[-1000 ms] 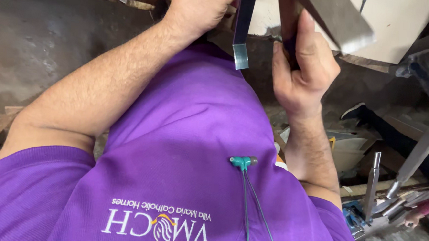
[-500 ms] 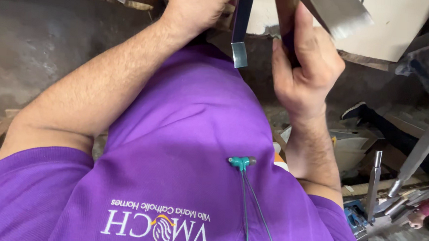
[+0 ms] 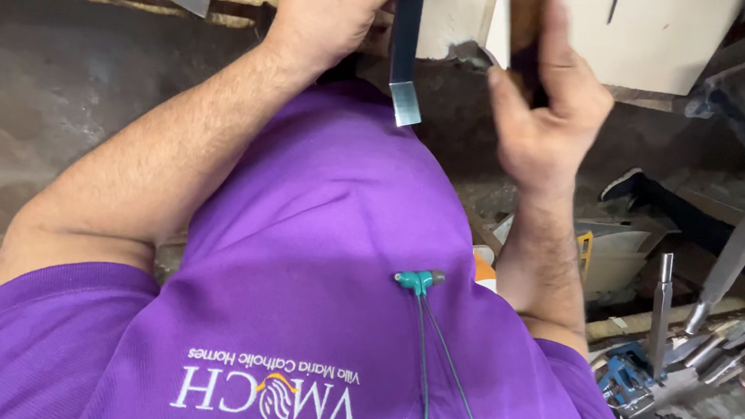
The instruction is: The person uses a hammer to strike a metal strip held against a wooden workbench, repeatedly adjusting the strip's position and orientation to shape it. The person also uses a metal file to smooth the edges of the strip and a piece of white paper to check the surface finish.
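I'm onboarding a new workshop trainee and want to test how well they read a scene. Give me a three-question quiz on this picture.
1. True or false: the left hand grips a dark flat strip with a bright, bare end.
2. What does the right hand close around? A) a brown piece partly out of view B) a yellow cup C) nothing
3. What colour is the clip on the purple shirt?

Key: 1 true. 2 A. 3 teal green.
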